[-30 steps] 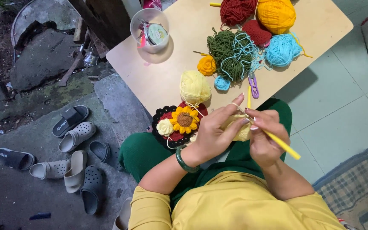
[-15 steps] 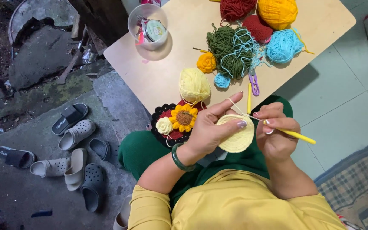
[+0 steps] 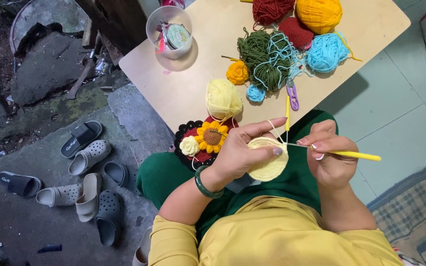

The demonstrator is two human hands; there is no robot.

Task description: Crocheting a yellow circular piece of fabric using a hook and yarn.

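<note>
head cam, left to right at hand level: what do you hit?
Footwear on the ground → crocheted sunflower piece → left hand → pale yellow crochet round → right hand → yellow crochet hook handle → checked rug.

A low tan table [image 3: 183, 93] holds balls of yarn: dark green [image 3: 262, 59], light blue [image 3: 325, 53], red [image 3: 272, 10], orange-yellow [image 3: 319, 14] and pale yellow [image 3: 223, 98]. A clear plastic cup [image 3: 170, 30] stands near the table's corner. A knitted sunflower [image 3: 212, 137] lies at the edge. Grey sandals [image 3: 82, 138] sit on the ground.
</note>
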